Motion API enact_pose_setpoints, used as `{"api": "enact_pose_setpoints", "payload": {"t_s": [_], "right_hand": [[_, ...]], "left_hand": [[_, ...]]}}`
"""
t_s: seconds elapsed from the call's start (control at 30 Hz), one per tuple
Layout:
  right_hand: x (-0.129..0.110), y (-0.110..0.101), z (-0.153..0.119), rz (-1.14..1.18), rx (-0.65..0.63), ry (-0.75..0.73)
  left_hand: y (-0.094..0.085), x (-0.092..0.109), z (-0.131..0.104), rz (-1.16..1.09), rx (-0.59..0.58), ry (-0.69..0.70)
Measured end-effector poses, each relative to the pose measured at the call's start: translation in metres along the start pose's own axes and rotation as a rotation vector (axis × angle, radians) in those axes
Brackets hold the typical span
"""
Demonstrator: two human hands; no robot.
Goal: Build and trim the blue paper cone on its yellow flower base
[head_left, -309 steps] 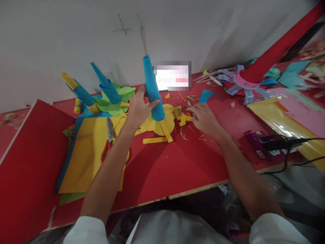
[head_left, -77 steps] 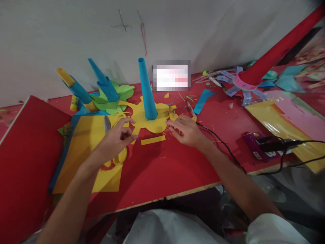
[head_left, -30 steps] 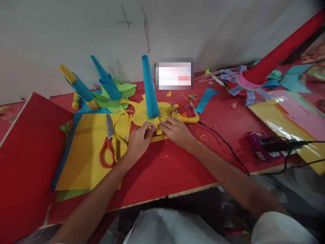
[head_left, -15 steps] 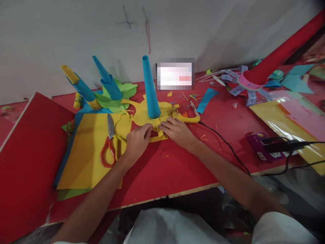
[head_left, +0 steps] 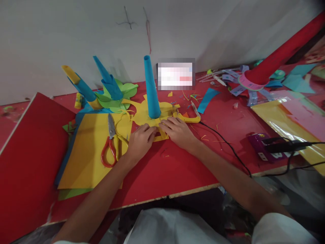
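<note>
Left hand (head_left: 141, 141) and right hand (head_left: 179, 131), fingers bunched, apparently press the near edge of the yellow flower (head_left: 140, 114) under the upright blue cone (head_left: 152, 89); any pinch is hidden. Next likely calls for steady pressure.

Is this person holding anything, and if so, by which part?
The left hand and right hand appear to touch the near side of the yellow flower-shaped paper piece; whether they pinch or merely press cannot be told.

We are finding the screen (head_left: 175, 75) right of the blue cone (head_left: 152, 89) pixelated; fingers (head_left: 166, 124) before the cone are hiding some yellow paper (head_left: 141, 112).
</note>
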State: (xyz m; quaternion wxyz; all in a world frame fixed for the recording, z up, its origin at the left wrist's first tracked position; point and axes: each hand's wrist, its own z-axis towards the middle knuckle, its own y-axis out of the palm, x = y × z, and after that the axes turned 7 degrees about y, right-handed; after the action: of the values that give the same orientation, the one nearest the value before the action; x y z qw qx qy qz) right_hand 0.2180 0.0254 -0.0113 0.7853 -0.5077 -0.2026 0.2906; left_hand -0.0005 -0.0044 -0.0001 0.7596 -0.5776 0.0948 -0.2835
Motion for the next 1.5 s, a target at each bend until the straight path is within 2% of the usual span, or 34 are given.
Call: {"api": "enact_pose_setpoints", "payload": {"t_s": [0.1,0.2,0.37,0.9,1.3,1.5], "right_hand": [[-0.001,0.0,0.001,0.022,0.027,0.042],[-0.003,0.0,0.004,0.019,0.021,0.074],[-0.005,0.004,0.01,0.016,-0.024,0.092],[-0.007,0.006,0.014,-0.05,-0.059,0.112],[-0.008,0.008,0.013,-0.009,-0.051,0.119],[-0.008,0.007,0.013,0.01,-0.073,0.126]], "left_hand": [[0.001,0.003,-0.003,0.061,-0.027,0.126],[0.004,0.006,-0.005,0.108,-0.085,0.163],[0.006,0.007,-0.006,0.136,-0.154,0.155],[0.004,0.008,-0.005,0.154,-0.147,0.164],[0.003,0.009,-0.005,0.101,-0.187,0.125],[0.005,0.008,-0.007,0.1,-0.166,0.137]]}}
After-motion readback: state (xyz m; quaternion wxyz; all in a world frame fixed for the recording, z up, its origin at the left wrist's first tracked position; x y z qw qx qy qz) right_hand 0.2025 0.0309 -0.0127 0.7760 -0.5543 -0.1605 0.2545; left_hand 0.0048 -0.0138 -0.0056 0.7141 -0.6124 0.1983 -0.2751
